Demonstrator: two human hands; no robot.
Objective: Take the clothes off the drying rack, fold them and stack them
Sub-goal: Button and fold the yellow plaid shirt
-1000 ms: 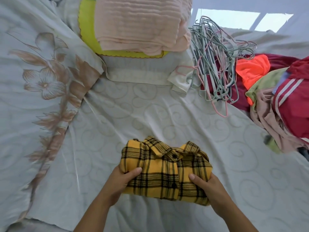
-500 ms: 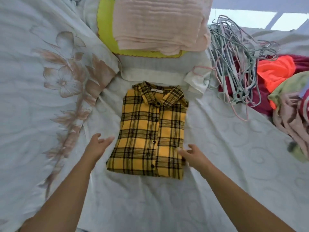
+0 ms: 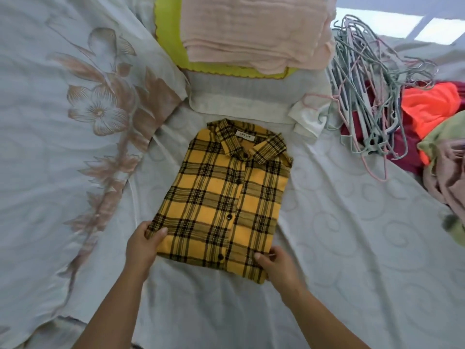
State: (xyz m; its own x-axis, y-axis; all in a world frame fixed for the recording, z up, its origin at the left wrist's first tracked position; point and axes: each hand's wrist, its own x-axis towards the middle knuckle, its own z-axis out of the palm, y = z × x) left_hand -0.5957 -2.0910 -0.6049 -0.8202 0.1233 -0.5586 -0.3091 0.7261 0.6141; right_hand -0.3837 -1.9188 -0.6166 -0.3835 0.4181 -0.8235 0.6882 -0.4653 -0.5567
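While the folded yellow plaid shirt is lying flat on the white bedsheet, the left hand is pinching its near left corner and the right hand is gripping its near right corner. Just beyond the collar, a stack of folded clothes is sitting.

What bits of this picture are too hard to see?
Head view: the collar label on the yellow plaid shirt is too small to read.
Fingertips of the left hand and right hand hide under the shirt.
The unfolded clothes pile is cut off by the right edge.
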